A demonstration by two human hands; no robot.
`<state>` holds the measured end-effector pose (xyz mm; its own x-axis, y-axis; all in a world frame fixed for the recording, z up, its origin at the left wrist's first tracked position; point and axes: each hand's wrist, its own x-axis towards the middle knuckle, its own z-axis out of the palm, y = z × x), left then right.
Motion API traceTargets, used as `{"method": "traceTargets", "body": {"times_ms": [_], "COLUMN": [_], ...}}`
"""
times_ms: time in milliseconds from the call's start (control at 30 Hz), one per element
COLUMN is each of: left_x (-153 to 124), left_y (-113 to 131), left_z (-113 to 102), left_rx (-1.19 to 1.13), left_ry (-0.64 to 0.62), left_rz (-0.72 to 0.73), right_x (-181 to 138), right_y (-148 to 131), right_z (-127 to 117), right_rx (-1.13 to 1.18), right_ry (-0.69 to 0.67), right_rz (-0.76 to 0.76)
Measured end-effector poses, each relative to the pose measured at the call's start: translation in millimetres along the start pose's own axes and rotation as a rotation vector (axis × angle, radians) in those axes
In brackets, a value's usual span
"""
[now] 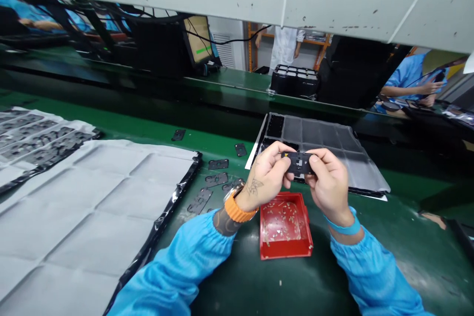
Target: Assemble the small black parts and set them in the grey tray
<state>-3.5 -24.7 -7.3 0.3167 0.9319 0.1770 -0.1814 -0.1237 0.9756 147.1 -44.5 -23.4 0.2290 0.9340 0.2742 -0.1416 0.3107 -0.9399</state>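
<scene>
Both my hands are up over the green bench, pinching one small black part [298, 162] between them. My left hand [265, 177] has its thumb and fingers curled tight on the part's left end, and my right hand [329, 183] grips the right end the same way, fingers closed around it. The part sits level, held in the air just above the red tray [285, 252], which lies on the bench between my wrists with small pale bits scattered inside. Behind my hands lies a black compartment tray [326, 133] covered by a grey sheet. To my left, several flat black plates [217, 178] lie loose on the bench beside a big grey sheet [92, 197]. An orange band [237, 211] wraps my left wrist.
</scene>
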Motion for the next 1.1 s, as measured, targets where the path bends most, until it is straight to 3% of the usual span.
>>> {"method": "traceTargets", "body": {"times_ms": [333,433,500,567,600,700,800,900,1100], "left_x": [0,2,14,32,43,74,94,105,105], "left_y": [-9,-9,-6,-4,-5,-18,-40,-54,-40], "left_z": [3,0,-15,-41,-56,-100,-120,-123,-144], "left_rx": [0.027,0.073,0.226,0.553,0.810,1.051,1.174,1.212,1.106], "left_ry": [0.083,0.017,-0.049,-0.039,0.007,0.066,0.026,-0.021,-0.101], "left_rz": [0.043,0.088,0.117,0.080,-0.013,-0.237,-0.410,-0.480,-0.453], "right_x": [-2,2,8,15,18,24,24,21,22], "right_y": [1,-1,-6,-16,-22,-40,-51,-55,-56], "right_z": [-2,-9,-14,-20,-23,-29,-31,-32,-35], "right_rx": [-0.103,-0.111,-0.089,-0.059,-0.044,-0.001,0.016,-0.004,-0.059], "right_ry": [-0.057,-0.035,0.033,0.131,0.181,0.271,0.282,0.278,0.253], "right_rz": [0.056,0.053,0.033,-0.007,-0.031,-0.084,-0.094,-0.095,-0.092]}}
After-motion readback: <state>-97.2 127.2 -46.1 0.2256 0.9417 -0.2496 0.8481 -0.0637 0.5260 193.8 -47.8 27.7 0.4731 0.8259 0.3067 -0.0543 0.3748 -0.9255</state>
